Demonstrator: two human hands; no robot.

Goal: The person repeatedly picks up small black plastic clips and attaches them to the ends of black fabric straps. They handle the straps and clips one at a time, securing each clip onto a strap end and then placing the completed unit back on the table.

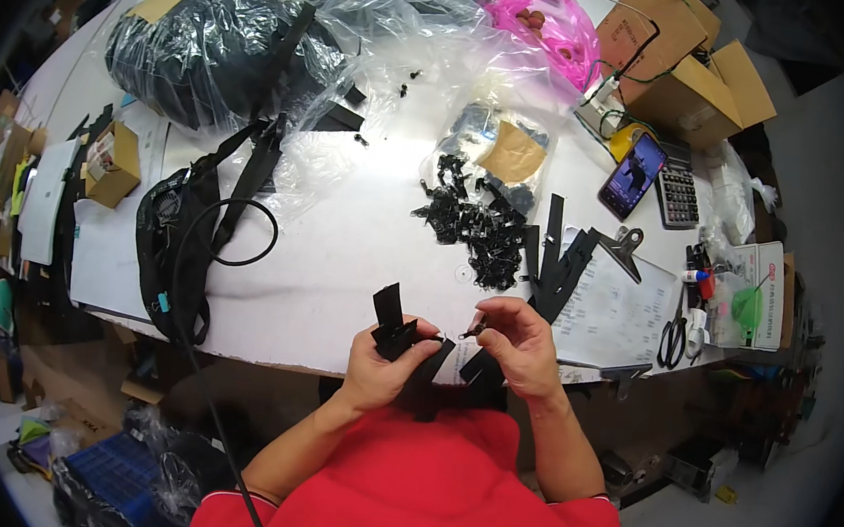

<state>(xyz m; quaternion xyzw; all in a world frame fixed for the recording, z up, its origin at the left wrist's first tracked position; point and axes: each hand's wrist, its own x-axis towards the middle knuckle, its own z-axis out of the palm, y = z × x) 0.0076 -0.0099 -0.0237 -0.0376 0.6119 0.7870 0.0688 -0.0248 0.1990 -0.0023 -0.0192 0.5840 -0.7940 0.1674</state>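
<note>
Near the front edge of the table, my left hand (378, 373) is closed on a folded bundle of black zipper tape (389, 306); its ends stick out above and to the right of the fingers. My right hand (524, 354), just to the right, pinches a small black zipper slider (476, 328) between thumb and finger. The slider is apart from the tape, a short gap away. Beyond both hands lies a heap of black zipper sliders (480, 230). More black tape strips (566, 273) lie beside the heap, to the right, some running down under my right hand.
Clear plastic bags with dark goods (214, 55) and a pink bag (542, 33) fill the back. A black waist bag (174, 232) lies left. To the right are a bulldog clip (624, 251), paper sheets (610, 315), a phone (635, 175), a calculator (678, 198) and scissors (673, 338).
</note>
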